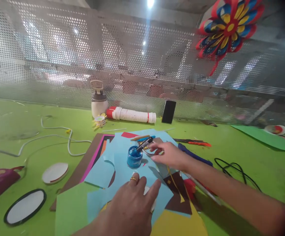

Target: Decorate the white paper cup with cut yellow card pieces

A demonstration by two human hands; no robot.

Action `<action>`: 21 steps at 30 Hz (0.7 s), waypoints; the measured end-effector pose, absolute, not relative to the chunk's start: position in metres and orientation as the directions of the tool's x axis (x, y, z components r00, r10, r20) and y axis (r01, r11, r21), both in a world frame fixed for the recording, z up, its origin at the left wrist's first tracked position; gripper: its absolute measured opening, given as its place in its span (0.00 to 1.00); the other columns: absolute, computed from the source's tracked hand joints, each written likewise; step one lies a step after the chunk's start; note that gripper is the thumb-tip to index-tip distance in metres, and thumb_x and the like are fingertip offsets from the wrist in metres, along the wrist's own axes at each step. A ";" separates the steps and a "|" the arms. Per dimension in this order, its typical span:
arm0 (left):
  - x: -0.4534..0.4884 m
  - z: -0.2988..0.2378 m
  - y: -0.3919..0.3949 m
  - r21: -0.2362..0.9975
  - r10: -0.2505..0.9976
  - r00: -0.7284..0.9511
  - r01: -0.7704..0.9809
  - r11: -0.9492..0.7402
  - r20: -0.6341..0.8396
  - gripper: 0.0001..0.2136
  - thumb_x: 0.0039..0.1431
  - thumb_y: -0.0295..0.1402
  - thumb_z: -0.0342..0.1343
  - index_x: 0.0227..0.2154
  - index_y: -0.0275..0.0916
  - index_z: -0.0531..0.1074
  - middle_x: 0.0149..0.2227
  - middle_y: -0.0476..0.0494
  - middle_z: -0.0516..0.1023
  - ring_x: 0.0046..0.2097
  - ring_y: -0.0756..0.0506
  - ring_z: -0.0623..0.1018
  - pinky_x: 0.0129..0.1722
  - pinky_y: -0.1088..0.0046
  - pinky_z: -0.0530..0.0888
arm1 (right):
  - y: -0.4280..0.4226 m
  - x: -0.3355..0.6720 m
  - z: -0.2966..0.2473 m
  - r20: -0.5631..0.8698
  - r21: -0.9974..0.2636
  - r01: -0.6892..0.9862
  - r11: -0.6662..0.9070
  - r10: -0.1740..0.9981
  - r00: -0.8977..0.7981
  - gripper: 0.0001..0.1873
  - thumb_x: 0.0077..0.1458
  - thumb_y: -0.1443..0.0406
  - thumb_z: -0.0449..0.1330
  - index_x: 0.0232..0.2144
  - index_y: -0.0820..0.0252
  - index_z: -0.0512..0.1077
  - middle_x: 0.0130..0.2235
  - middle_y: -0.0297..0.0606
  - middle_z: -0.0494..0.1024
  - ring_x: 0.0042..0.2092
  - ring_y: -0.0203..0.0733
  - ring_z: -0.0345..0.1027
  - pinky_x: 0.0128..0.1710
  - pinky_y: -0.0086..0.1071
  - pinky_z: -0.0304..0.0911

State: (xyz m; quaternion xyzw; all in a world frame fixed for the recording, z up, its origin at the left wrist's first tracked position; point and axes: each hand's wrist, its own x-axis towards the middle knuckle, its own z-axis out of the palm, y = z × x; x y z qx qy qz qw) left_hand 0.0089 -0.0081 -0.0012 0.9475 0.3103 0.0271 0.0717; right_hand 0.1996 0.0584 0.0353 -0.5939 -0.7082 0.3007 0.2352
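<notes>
1. Small round pot of blue paint (134, 157): upright and lidless on a light-blue paper sheet (100, 172), mid-table, well back from the near edge. Probably set there to catch drips on paper rather than on the bright green table (230, 154).
2. Slim dark-handled brush (144, 143): tip down at the pot's mouth, handle slanting up to the right.
3. Right hand (168, 154): fingers closed in a pinch on the brush's upper end, reaching in from the right edge, held low to angle the tip into the paint.
4. Left hand (130, 205): palm down close to the near edge, fingers spread flat, gripping nothing, seemingly pressing the sheet to hold it flat. Part of a white round piece (146, 189) showing beneath the fingers.
5. Beneath it all: loose pile of coloured paper sheets (179, 196), brown, yellow, green, pink.
6. Along the far edge: stack of white paper cups (132, 115) lying on its side; black phone (169, 111) propped against the perforated metal panel (59, 49).
7. Toward the left edge: white card disc (55, 172) and white cable (59, 137).
</notes>
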 end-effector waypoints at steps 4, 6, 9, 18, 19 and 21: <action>0.009 -0.002 -0.006 0.149 0.572 0.821 0.565 -0.812 0.004 0.28 0.54 0.29 0.48 0.60 0.34 0.56 0.49 0.31 0.73 0.51 0.34 0.72 0.54 0.50 0.67 | 0.073 0.173 0.016 -0.062 -0.787 0.604 0.124 0.959 -0.278 0.17 0.43 0.70 0.62 0.40 0.64 0.74 0.34 0.39 0.79 0.35 0.41 0.72 0.32 0.31 0.67; 0.009 0.000 -0.006 0.152 0.573 0.819 0.568 -0.809 -0.008 0.26 0.56 0.30 0.48 0.59 0.34 0.58 0.49 0.30 0.73 0.51 0.34 0.72 0.53 0.50 0.68 | 0.071 0.164 0.009 -0.042 -0.808 0.566 0.160 0.944 -0.326 0.15 0.44 0.72 0.60 0.37 0.63 0.75 0.33 0.37 0.79 0.35 0.40 0.72 0.34 0.30 0.67; 0.009 0.003 -0.006 0.155 0.584 0.812 0.577 -0.802 -0.003 0.25 0.57 0.31 0.48 0.58 0.36 0.58 0.51 0.31 0.72 0.52 0.35 0.71 0.53 0.50 0.68 | 0.067 0.161 0.003 0.020 -0.818 0.540 0.200 0.947 -0.320 0.11 0.44 0.72 0.60 0.33 0.62 0.76 0.31 0.36 0.78 0.34 0.40 0.72 0.34 0.31 0.66; 0.005 0.003 -0.006 0.139 0.589 0.808 0.580 -0.803 0.027 0.27 0.56 0.29 0.47 0.60 0.37 0.56 0.48 0.34 0.74 0.50 0.36 0.73 0.52 0.53 0.70 | 0.028 0.236 0.054 0.169 -0.827 0.550 0.116 0.985 0.047 0.12 0.53 0.65 0.56 0.38 0.62 0.75 0.34 0.41 0.79 0.33 0.39 0.72 0.36 0.35 0.68; 0.004 0.004 -0.006 0.138 0.606 0.794 0.595 -0.792 0.059 0.27 0.56 0.30 0.47 0.60 0.37 0.56 0.48 0.34 0.74 0.50 0.36 0.73 0.50 0.54 0.72 | 0.021 0.247 0.059 0.197 -0.828 0.551 0.108 0.975 0.105 0.12 0.53 0.63 0.57 0.37 0.62 0.76 0.33 0.40 0.79 0.33 0.39 0.72 0.35 0.35 0.69; 0.002 0.003 -0.007 0.134 0.626 0.767 0.612 -0.780 0.139 0.26 0.57 0.31 0.48 0.60 0.39 0.57 0.48 0.35 0.74 0.50 0.36 0.74 0.47 0.57 0.74 | 0.009 0.268 0.062 0.245 -0.836 0.539 0.101 0.948 0.202 0.12 0.52 0.61 0.58 0.35 0.62 0.76 0.32 0.40 0.79 0.33 0.39 0.72 0.34 0.34 0.69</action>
